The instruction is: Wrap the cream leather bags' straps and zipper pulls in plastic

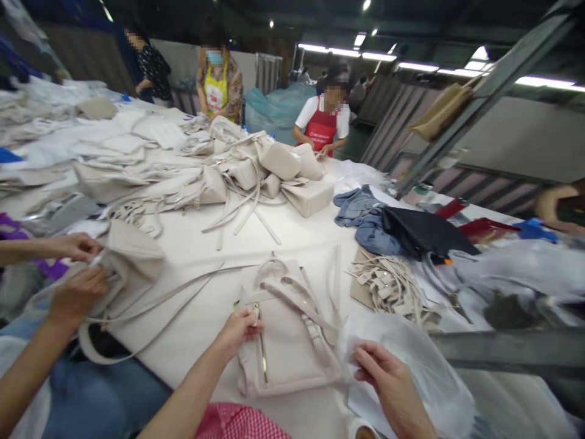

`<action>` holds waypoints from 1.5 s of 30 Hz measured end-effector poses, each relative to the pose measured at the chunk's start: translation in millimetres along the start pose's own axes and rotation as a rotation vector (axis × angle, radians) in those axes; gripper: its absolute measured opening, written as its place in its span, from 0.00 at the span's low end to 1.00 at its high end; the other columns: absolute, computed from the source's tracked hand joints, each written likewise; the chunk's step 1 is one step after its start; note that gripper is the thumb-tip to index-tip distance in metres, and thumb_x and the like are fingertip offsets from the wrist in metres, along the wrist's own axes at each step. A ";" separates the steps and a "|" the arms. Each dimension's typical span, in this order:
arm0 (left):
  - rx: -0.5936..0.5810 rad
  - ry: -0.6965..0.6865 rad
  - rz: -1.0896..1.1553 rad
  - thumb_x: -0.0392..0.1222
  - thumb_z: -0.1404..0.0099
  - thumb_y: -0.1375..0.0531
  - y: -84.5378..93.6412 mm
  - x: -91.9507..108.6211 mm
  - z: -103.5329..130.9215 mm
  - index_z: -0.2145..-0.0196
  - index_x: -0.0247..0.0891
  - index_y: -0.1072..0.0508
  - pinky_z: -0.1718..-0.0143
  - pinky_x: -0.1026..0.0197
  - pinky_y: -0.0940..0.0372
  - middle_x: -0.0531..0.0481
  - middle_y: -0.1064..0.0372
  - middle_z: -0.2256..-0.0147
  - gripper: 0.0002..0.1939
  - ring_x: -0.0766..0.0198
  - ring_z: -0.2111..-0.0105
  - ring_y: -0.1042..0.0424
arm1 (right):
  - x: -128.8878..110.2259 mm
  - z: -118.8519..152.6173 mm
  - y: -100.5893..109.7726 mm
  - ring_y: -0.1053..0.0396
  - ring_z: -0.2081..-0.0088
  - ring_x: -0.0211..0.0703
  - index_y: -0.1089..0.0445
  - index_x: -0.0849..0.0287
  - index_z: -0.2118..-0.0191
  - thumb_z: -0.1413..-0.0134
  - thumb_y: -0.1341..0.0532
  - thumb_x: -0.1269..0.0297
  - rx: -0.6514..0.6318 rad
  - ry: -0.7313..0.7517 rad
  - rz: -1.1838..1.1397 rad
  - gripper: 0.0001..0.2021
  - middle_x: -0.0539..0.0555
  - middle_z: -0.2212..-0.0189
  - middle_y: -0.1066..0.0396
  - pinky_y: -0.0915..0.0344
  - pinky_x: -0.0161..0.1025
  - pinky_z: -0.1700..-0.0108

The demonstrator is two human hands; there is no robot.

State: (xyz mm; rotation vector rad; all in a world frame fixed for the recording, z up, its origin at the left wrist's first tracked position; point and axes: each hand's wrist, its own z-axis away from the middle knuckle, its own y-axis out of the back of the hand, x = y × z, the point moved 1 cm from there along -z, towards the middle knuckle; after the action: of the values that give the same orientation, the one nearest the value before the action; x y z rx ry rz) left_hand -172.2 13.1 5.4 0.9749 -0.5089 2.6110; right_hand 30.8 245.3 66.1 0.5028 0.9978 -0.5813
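Observation:
A pale beige backpack (pixel 283 347) lies on the white table with its straps on top and a gold zipper down its left part. My left hand (pixel 242 329) is closed in a pinch at the upper end of that zipper. Just right of the bag, my right hand (pixel 377 366) has its fingers pressed together at the edge of a clear plastic bag (pixel 425 372). A long thin strap (pixel 183 286) runs left across the table from the backpack's top.
At the left, another person's hands (pixel 82 274) hold a beige bag (pixel 132 256). Beige bags (pixel 278 161) are heaped ahead. Right of the backpack are bundled straps (pixel 388 280), dark cloth (pixel 425 231) and plastic. Several people stand beyond the table (pixel 192 244).

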 end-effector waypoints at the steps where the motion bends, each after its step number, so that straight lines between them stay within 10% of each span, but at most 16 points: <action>1: -0.001 0.024 0.040 0.46 0.57 0.35 -0.3 0.6 -0.8 0.70 0.37 0.37 0.69 0.64 0.38 0.50 0.29 0.72 0.18 0.67 0.73 0.30 | -6.9 3.2 -24.0 0.32 0.72 0.39 0.29 0.60 0.70 0.64 0.33 0.49 -0.106 -0.019 -0.007 0.19 0.51 0.74 0.30 0.32 0.34 0.72; 6: 0.020 0.110 0.178 0.41 0.57 0.37 -1.5 -0.5 -4.3 0.69 0.35 0.35 0.66 0.62 0.36 0.49 0.28 0.69 0.15 0.66 0.71 0.29 | -8.4 -10.4 -132.2 0.27 0.73 0.44 0.37 0.58 0.74 0.64 0.38 0.51 -0.320 -0.108 0.199 0.16 0.48 0.79 0.33 0.33 0.34 0.77; 10: 0.078 0.130 0.204 0.39 0.57 0.38 -0.8 -9.5 -4.7 0.72 0.35 0.34 0.67 0.62 0.39 0.52 0.31 0.73 0.12 0.65 0.71 0.31 | 10.4 -37.4 -171.1 0.28 0.78 0.42 0.39 0.58 0.77 0.59 0.42 0.59 -0.333 -0.115 0.383 0.08 0.47 0.83 0.34 0.34 0.33 0.80; 17: 0.143 0.186 0.223 0.39 0.60 0.36 8.4 -22.5 -3.6 0.74 0.35 0.33 0.68 0.61 0.40 0.54 0.33 0.74 0.13 0.65 0.72 0.34 | 30.1 -53.0 -175.0 0.34 0.85 0.39 0.41 0.57 0.81 0.60 0.46 0.68 -0.401 -0.168 0.572 0.04 0.47 0.89 0.37 0.40 0.32 0.83; 29: 0.287 0.088 0.128 0.30 0.54 0.42 -0.6 -26.6 -1.1 0.81 0.34 0.35 0.74 0.64 0.40 0.54 0.38 0.82 0.04 0.68 0.78 0.38 | 37.8 -54.8 -189.3 0.32 0.79 0.42 0.38 0.56 0.76 0.57 0.45 0.49 -0.466 -0.036 0.500 0.14 0.47 0.84 0.36 0.37 0.35 0.77; 45: 0.425 0.074 0.246 0.27 0.51 0.40 -5.3 -57.1 -18.1 0.80 0.35 0.39 0.79 0.66 0.36 0.56 0.41 0.84 0.10 0.70 0.81 0.37 | 45.3 -59.0 -196.6 0.32 0.76 0.44 0.30 0.58 0.70 0.59 0.44 0.51 -0.417 0.009 0.588 0.16 0.51 0.79 0.29 0.42 0.36 0.77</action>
State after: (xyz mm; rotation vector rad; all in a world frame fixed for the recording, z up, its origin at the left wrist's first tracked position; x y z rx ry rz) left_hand -139.1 16.5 -44.7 0.9816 -0.0520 3.0410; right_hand -116.8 126.9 -25.5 0.3968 0.8923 0.1550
